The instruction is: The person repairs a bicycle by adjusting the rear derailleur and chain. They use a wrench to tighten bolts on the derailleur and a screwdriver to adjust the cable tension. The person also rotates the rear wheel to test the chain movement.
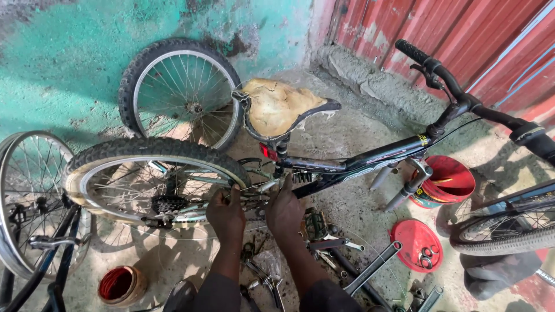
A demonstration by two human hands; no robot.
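Observation:
A black bicycle frame (pixel 370 157) lies across the view with a worn tan saddle (pixel 277 104) and its knobby rear wheel (pixel 144 179) to the left. My left hand (pixel 226 215) presses on the frame tubes just right of the rear wheel, near the sprocket cluster (pixel 167 203). My right hand (pixel 284 209) grips the frame below the seat post, beside a red reflector (pixel 268 152). Both hands are closed around thin frame parts. What the fingers pinch is hidden.
A loose wheel (pixel 179 86) leans on the green wall. Another rim (pixel 29 196) stands at the left. Red bucket (pixel 448 180), red lid (pixel 416 245) with small parts, wrenches (pixel 370 268), a small tin (pixel 118 284) and a pedal (pixel 315 224) lie on the concrete. A tyre (pixel 503 228) is at right.

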